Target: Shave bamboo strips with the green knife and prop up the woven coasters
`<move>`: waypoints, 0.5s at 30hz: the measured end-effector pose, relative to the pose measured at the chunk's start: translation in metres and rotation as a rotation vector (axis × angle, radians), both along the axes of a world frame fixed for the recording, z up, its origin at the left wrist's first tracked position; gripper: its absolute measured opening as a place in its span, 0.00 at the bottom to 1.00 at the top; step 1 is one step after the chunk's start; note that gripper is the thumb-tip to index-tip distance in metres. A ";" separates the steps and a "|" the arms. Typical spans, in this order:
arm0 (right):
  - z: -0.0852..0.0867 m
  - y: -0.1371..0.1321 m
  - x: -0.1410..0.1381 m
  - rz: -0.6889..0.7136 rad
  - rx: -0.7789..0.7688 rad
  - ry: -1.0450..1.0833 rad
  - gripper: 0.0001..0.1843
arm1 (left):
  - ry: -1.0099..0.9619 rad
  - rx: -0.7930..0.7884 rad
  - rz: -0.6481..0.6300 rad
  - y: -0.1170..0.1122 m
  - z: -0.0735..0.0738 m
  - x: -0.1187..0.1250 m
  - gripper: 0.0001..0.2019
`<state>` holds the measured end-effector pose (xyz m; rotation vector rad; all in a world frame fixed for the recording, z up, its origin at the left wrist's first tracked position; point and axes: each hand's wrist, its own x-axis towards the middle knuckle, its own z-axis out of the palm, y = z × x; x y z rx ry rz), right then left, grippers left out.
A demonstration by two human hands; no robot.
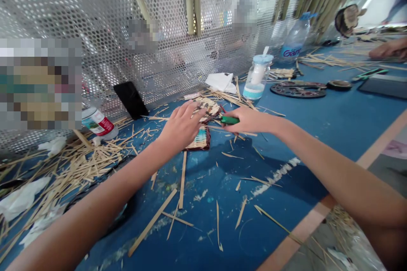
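My left hand [184, 123] lies with fingers stretched over a round, mottled craft piece [208, 109] covered in pale and dark flat bits. Below it sits a small dark-edged panel [200, 139] with pale and blue-green strips, partly hidden by that hand. My right hand [246, 119] is closed around a green-handled tool [230, 120]. The tool's dark front end is at the right edge of the round piece; its exact kind is hard to make out. A thin pale strip [182, 180] runs down from the panel on the blue table [229, 220].
Loose straw-like strips [92, 152] pile up at left. A phone [131, 99] leans on the perforated metal screen [178, 57]. Behind my right hand stand a lidded jar [257, 78], a dark oval palette [297, 89] and a plastic bottle [296, 38]. Another person's hand [386, 49] rests far right.
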<state>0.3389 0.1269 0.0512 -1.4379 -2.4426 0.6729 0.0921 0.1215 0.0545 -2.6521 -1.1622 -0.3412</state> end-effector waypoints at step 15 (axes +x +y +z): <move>0.007 0.014 0.025 -0.464 0.122 0.043 0.15 | -0.137 -0.177 0.301 0.046 0.024 -0.070 0.16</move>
